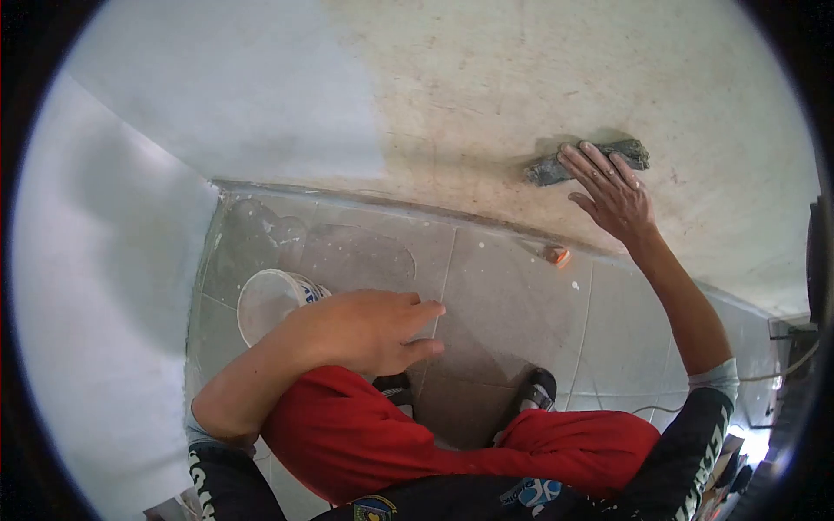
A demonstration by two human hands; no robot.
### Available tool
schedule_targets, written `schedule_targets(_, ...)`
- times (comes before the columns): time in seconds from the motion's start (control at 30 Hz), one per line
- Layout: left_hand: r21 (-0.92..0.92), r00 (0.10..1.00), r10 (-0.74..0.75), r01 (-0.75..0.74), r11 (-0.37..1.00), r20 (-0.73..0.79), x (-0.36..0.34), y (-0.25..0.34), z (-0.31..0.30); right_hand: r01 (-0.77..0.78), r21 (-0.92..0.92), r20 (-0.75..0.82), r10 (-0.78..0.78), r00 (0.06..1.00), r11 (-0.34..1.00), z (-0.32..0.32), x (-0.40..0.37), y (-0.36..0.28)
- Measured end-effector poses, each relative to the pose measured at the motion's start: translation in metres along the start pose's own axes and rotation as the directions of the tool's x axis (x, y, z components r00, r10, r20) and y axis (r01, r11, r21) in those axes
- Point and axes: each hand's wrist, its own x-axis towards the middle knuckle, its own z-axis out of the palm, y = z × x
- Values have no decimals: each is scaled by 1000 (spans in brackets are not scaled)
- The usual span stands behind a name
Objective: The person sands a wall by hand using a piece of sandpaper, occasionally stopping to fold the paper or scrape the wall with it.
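My right hand [612,191] presses a dark grey, frayed oblong pad [549,170] flat to the wall. Its fingers lie over the middle of the pad, which sticks out on both sides. I cannot make out whether the pad is folded cloth or worn sandpaper. The wall [469,95] there is beige and stained, with a paler painted area on the left. My left hand [382,328] hangs over my left knee, thumb and fingers apart, holding nothing. Just beyond that forearm stands a white bucket [261,304], partly hidden by the arm.
A small orange and white object [557,255] lies on the tiled floor [504,295] by the wall's foot. White spots and damp-looking patches mark the tiles. A second wall [104,286] rises at the left. A cable [782,372] and clutter are at the right edge.
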Motion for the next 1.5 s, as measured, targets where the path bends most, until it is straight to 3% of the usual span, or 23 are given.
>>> schedule_targets(0.1,-1,998,-16,17,1000,56,6,3,-4,-20,38,-29,21,999,999,-4,37,-7)
schedule_targets(0.17,44,999,-3,1,999,54,20,14,-9,1,110,-83,8,996,994,-31,99,-22)
schedule_targets(0.2,61,999,16,-18,998,44,28,19,-9,-9,31,-118,12,993,999,-56,136,-26)
schedule_targets(0.23,80,997,15,-21,997,79,35,21,-7,-29,144,-105,45,994,989,-66,177,-40)
schedule_targets(0.27,29,996,76,-77,997,45,40,22,-3,-85,198,-141,115,983,976,-74,210,-50)
schedule_targets(0.3,-23,991,133,-133,991,-2,43,23,-2,-71,125,-155,90,984,990,-90,234,-50)
schedule_targets(0.43,-18,996,72,-72,997,48,25,15,-4,-39,135,-137,58,989,990,-81,207,-45)
schedule_targets(0.53,-64,999,45,-43,997,24,3,0,-1,9,51,-60,-6,998,999,-50,117,-31)
schedule_targets(0.57,-51,999,6,-4,999,36,-2,-2,-2,28,158,38,-34,999,987,-30,80,-28)
schedule_targets(0.6,-40,999,-36,38,998,39,-7,-4,-3,12,97,-44,-7,999,995,-8,44,-28)
schedule_targets(0.67,-64,997,-59,61,996,45,-10,-10,-3,9,122,31,-13,999,992,19,-11,-25)
schedule_targets(0.83,-9,993,-87,88,996,83,-1,-3,-9,56,116,-70,-48,996,992,0,56,-44)
schedule_targets(0.97,-8,997,64,-64,998,45,19,14,-8,139,31,-41,-138,990,990,-49,161,-81)
schedule_targets(1.07,-31,996,76,-75,997,50,18,17,-9,143,145,-2,-144,990,979,-45,159,-84)
schedule_targets(1.1,-51,996,54,-51,997,70,15,15,-9,143,88,-29,-141,990,986,-45,143,-76)
schedule_targets(1.17,-60,998,46,-43,997,50,8,5,-5,186,153,69,-198,978,971,-26,96,-63)
schedule_targets(1.23,-69,998,42,-40,997,36,-1,-4,-2,177,97,117,-187,975,980,7,24,-58)
schedule_targets(1.3,-11,996,-68,69,998,50,-15,-2,-4,203,10,104,-203,974,979,21,-33,-39)
schedule_targets(1.4,-77,996,23,-29,997,-85,-24,-10,7,184,109,123,-197,973,977,29,-50,-26)
schedule_targets(1.5,-66,997,-64,67,996,51,-15,-7,-5,148,272,35,-163,986,951,28,-11,-43)
